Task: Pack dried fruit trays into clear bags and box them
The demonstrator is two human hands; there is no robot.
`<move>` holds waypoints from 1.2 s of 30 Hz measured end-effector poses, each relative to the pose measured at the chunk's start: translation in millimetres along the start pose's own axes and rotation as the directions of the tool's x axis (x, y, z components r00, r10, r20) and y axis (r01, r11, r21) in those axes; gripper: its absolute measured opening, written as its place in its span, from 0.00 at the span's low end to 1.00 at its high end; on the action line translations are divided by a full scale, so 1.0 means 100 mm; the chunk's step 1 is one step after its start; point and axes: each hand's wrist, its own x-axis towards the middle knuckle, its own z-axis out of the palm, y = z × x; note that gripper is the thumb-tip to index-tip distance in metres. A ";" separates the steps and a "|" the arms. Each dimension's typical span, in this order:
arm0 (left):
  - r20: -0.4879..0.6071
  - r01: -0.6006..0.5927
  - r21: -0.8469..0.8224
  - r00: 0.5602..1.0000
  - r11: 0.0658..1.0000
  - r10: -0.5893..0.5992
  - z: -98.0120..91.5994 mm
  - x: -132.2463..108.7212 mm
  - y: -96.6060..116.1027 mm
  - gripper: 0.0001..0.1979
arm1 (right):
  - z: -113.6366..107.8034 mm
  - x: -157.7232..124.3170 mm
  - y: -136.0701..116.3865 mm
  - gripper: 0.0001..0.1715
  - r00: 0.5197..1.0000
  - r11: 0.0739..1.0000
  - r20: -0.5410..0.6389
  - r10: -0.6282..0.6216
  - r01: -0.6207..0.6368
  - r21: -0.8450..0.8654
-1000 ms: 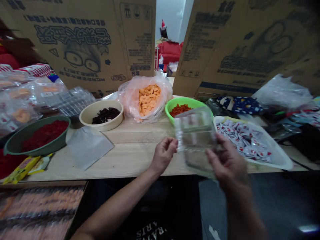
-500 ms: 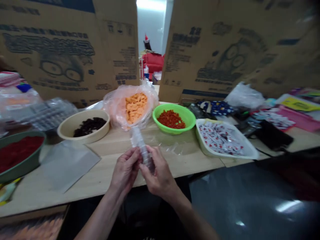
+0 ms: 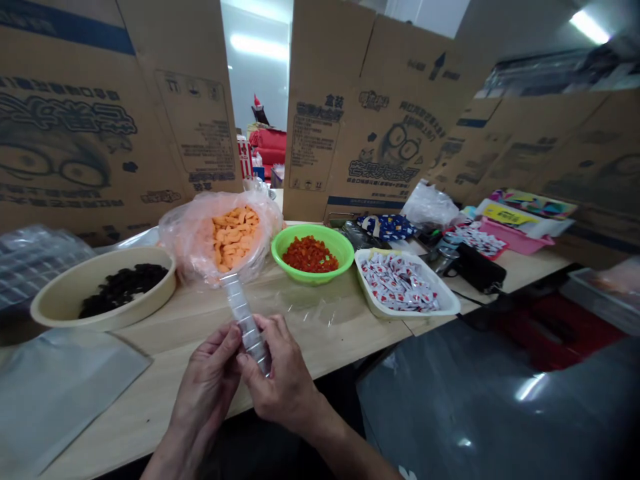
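Observation:
Both hands hold a narrow clear plastic tray (image 3: 245,320), divided into a row of small compartments, over the table's front edge. My left hand (image 3: 210,373) pinches its left side with thumb and fingers. Around the right side and lower end my right hand (image 3: 283,373) is closed. Just beyond the strip's far end lies an open clear bag (image 3: 173,230) of orange pieces (image 3: 235,237). A green bowl (image 3: 345,250) with red-orange bits (image 3: 310,255) stands to its right. Farther left, a cream basin (image 3: 55,310) contains dark pieces (image 3: 123,290).
A white tray (image 3: 445,303) of small printed sachets (image 3: 400,283) stands right of the bowl. Thin clear film (image 3: 310,310) lies before the bowl. At left is a grey sheet (image 3: 75,393). Cardboard boxes (image 3: 350,133) line the back. A black pouch (image 3: 480,267) lies farther right.
The camera view has swung to the right, so the table's contents sit farther left. Both hands still grip the plastic tray in much the same way.

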 end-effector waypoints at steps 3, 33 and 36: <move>0.001 0.017 -0.032 1.000 0.999 -0.017 0.01 0.05 -0.03 0.22 | -0.04 0.02 0.00 0.24 1.000 1.000 0.009 0.002 -0.002 0.028; 0.099 -0.016 -0.154 0.995 0.988 0.032 0.09 0.08 -0.05 0.19 | -0.02 0.01 0.28 0.22 0.996 0.982 0.062 0.070 -0.080 0.174; 0.082 -0.039 -0.112 0.995 0.993 0.048 0.10 0.06 -0.03 0.19 | -0.01 0.02 0.27 0.22 0.994 0.979 0.078 0.083 -0.096 0.181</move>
